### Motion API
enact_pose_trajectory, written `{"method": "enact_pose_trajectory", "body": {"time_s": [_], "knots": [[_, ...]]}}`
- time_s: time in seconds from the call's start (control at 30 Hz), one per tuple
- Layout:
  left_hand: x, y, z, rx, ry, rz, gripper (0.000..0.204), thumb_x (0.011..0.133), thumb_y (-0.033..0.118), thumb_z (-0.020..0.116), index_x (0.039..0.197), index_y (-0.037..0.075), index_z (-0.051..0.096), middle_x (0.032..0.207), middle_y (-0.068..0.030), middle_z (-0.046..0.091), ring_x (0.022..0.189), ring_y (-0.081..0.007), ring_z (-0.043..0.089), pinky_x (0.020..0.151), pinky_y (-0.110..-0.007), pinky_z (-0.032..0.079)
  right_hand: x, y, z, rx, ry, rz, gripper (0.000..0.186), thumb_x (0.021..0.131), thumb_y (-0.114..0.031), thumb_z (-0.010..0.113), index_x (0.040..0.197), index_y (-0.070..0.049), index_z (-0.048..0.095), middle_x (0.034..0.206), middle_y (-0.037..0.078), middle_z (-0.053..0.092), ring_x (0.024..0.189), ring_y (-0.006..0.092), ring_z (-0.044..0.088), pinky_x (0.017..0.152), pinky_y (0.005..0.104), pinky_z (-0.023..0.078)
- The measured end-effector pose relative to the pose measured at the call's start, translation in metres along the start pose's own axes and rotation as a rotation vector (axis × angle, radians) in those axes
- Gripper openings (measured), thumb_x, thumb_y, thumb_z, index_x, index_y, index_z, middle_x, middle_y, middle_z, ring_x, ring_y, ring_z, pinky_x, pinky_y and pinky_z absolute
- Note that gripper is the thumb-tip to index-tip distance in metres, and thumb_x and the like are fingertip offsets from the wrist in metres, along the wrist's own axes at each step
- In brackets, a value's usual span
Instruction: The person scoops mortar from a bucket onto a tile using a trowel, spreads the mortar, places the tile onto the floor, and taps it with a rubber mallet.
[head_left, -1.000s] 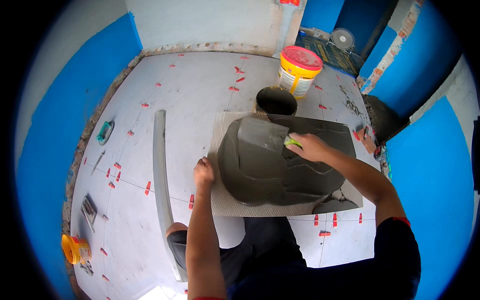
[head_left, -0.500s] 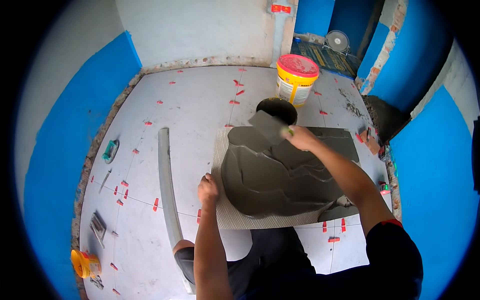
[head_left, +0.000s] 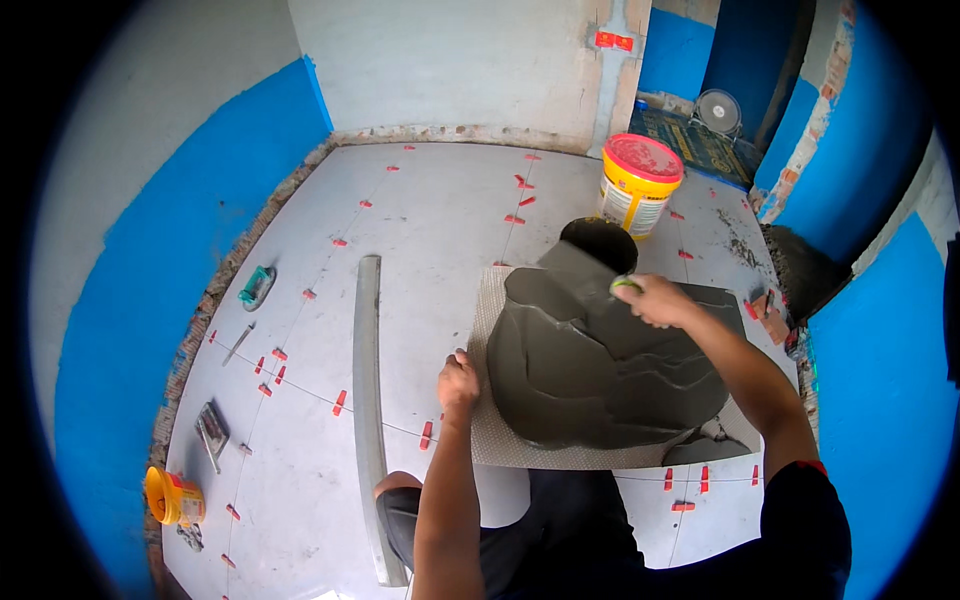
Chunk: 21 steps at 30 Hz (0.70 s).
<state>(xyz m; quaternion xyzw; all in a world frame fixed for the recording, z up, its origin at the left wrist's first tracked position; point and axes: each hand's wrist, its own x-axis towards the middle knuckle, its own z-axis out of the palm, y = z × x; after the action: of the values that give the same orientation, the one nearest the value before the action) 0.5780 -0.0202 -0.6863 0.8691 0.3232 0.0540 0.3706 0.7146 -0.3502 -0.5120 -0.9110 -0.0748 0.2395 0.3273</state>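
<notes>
Lighting is bright and diffuse over the pale grey tiled floor (head_left: 440,235), falling to deep shadow inside the dark blue recess (head_left: 738,55) at far right. The flat grey rectangular metal trowel (head_left: 580,268) is slightly blurred. Fisheye distortion bows the long grey straight bar (head_left: 368,400) at left; corners are black.

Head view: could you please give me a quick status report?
Right hand gripping trowel; left hand curled at left edge of tile. Grey mortar spread over most of it. Dark bucket close beyond the tile's far edge.
</notes>
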Motion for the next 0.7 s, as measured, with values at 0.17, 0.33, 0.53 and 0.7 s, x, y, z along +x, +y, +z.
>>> {"method": "enact_pose_trajectory", "body": {"time_s": [0.17,0.33,0.53,0.7], "knots": [[-0.001,0.007,0.000,0.016,0.016,0.003,0.062,0.102,0.047,0.024,0.114,-0.003,0.058,0.107,-0.0330,0.064,0.104,-0.0499,0.060,0.091,-0.054,0.048,0.045,-0.039,0.052,0.046,-0.134,-0.137,0.041,0.097,-0.042,0.056,0.095,-0.001,0.060,0.068,0.005,0.058,0.050,0.0134,0.051,0.046,0.0347,0.046],[-0.005,0.012,-0.004,-0.016,0.004,0.014,0.061,0.102,0.047,0.024,0.115,-0.003,0.057,0.108,-0.0334,0.064,0.105,-0.0498,0.060,0.091,-0.054,0.048,0.110,-0.033,0.053,-0.008,0.054,-0.091,0.039,0.098,-0.040,0.055,0.106,-0.002,0.061,0.072,0.007,0.060,0.053,0.0148,0.056,0.050,0.0352,0.047],[-0.002,0.002,-0.005,-0.110,0.003,-0.053,0.063,0.103,0.047,0.026,0.116,-0.005,0.059,0.114,-0.0345,0.061,0.111,-0.0504,0.055,0.096,-0.053,0.044,0.086,-0.002,0.028,-0.019,0.142,-0.161,0.041,0.099,-0.045,0.053,0.105,-0.005,0.060,0.064,0.005,0.055,0.050,0.0134,0.055,0.045,0.0304,0.046],[0.001,0.004,-0.001,-0.145,0.017,-0.021,0.061,0.103,0.044,0.025,0.114,-0.007,0.055,0.111,-0.0358,0.062,0.109,-0.0507,0.057,0.095,-0.053,0.046,0.041,0.011,0.004,0.117,-0.243,-0.090,0.047,0.100,-0.051,0.050,0.102,-0.005,0.060,0.070,0.002,0.056,0.051,0.0096,0.051,0.043,0.0270,0.041]]}}
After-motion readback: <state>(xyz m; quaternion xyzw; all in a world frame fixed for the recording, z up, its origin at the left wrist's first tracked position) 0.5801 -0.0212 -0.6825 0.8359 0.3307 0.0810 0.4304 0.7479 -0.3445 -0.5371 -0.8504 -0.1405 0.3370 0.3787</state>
